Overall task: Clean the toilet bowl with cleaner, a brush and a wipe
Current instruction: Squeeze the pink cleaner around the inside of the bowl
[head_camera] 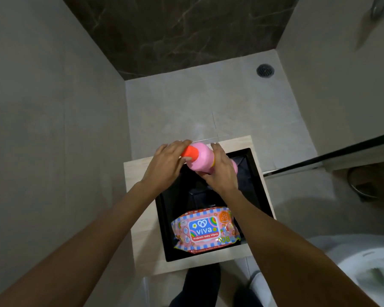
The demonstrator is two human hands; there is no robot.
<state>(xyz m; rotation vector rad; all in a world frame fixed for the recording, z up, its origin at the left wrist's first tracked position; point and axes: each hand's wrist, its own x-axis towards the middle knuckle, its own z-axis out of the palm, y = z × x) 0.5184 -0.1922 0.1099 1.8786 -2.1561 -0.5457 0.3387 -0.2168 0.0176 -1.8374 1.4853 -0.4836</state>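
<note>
- The wipes pack reads "viva" and "Probiotic Baby Wipes"; it's pink and lies in the near end of a black tray.
- The tray sits on a light wood-look stand over a beige tiled floor, with a dark marble wall at the back, a round floor drain and the white toilet bowl at lower right.
- The pink cleaner bottle is held tilted above the tray's far end: right hand wrapped round its body, left hand with fingers curled over the orange cap.
</note>
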